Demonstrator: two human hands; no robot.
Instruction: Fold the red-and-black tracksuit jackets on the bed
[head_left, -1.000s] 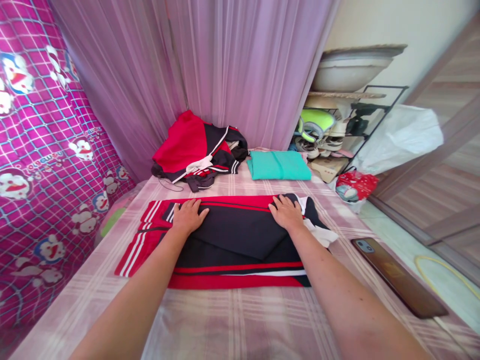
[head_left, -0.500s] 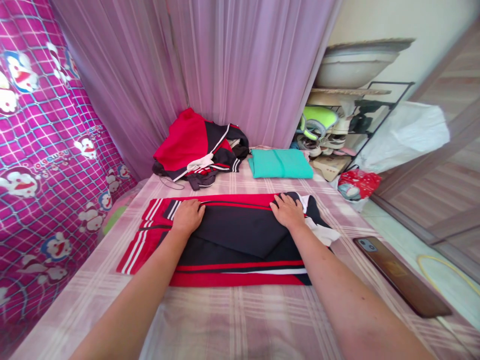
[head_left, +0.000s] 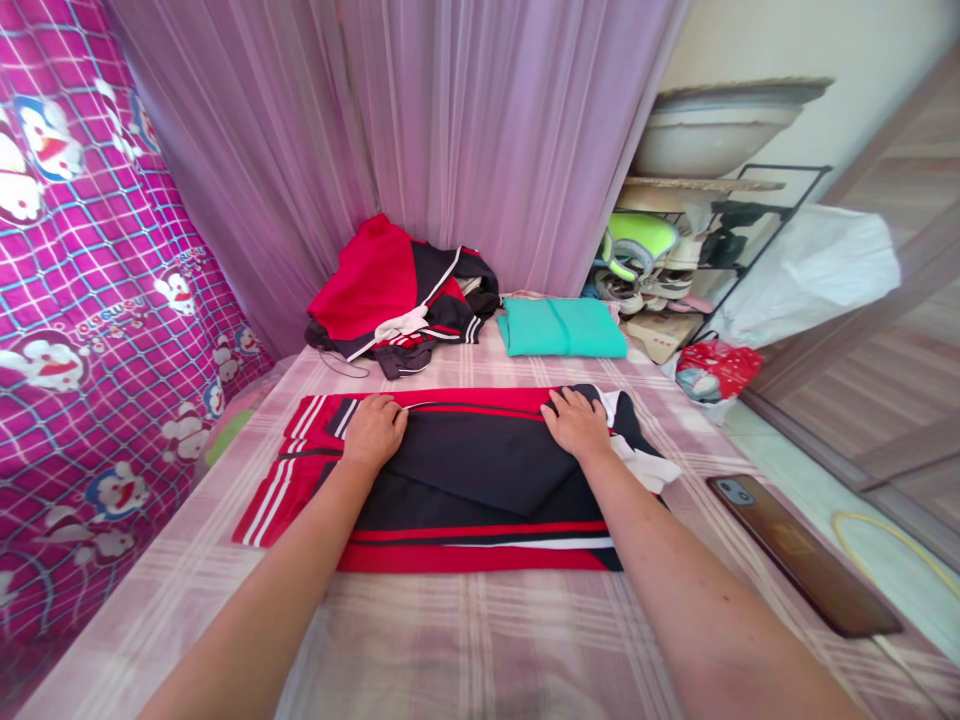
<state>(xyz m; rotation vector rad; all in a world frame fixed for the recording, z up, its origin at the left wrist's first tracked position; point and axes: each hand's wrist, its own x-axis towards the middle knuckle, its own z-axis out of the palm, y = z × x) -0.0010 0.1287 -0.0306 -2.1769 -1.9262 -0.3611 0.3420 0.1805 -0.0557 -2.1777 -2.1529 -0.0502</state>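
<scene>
A black and red track jacket (head_left: 480, 460) with white stripes lies folded on the plaid bedsheet in front of me. Its striped red cuffs point left, and white lining shows at the collar end on the right. My left hand (head_left: 376, 428) rests palm down on the jacket's upper edge, beside a dark striped cuff (head_left: 343, 418). On the same edge, farther right, lies my right hand (head_left: 576, 420) with its fingers apart. Both hands press on the cloth and neither grips it; some fingertips are partly hidden.
Behind the jacket sit a heap of red and black clothes (head_left: 397, 290) and a folded turquoise cloth (head_left: 562, 327). A brown-cased phone (head_left: 802, 555) with a cable lies at the right edge of the plaid sheet (head_left: 480, 640). Beyond stands a shoe rack (head_left: 739, 268).
My left hand has shifted very slightly left along the jacket's upper edge. My right hand and the jacket stay in place.
</scene>
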